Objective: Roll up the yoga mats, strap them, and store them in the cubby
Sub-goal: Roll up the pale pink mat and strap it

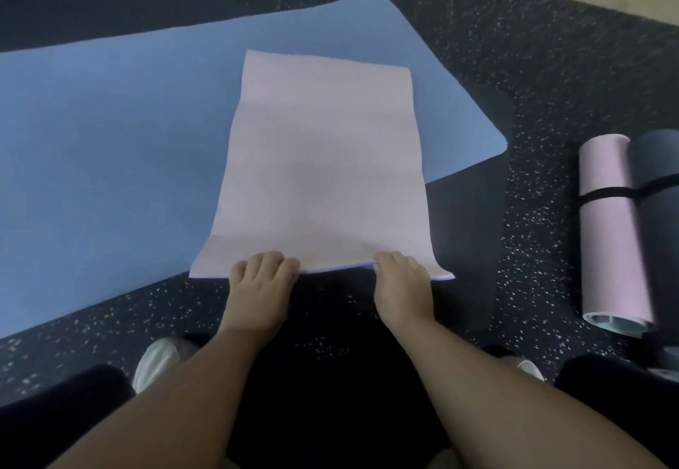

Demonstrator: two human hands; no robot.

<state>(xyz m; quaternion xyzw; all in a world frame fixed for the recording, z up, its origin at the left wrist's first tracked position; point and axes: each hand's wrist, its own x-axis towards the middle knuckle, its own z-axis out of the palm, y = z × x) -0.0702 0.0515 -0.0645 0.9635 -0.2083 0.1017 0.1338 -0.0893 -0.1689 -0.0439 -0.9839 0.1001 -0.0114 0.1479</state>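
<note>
— Head view first: left hand (261,273) and right hand (398,273) side by side on the near edge of the pink mat (319,160), knuckles up, fingers curled over that edge and gripping it. Agreed?

— Agreed. Edge slightly lifted between the two hands, near right corner wavy, no turn of the roll made yet by the look of it.

— Risks from here?

— Probably a crooked start. Hands sit close together near the middle, so both outer corners left free; likely to lag and give a cone-shaped roll. Also lies askew across the blue mat (110,145) beneath, so could drag or catch that one along.

— Looks of the pink mat itself?

— Thin, floppy, pale pink on top with a lilac line showing along the near edge. Spread flat, far end on the blue mat, near end on the speckled floor (330,321).

— Further out?

— To the right, well apart, a rolled pink mat (610,233) and a rolled dark mat (657,174) touching, a black strap (606,194) round them. Cubby nowhere in sight.
</note>
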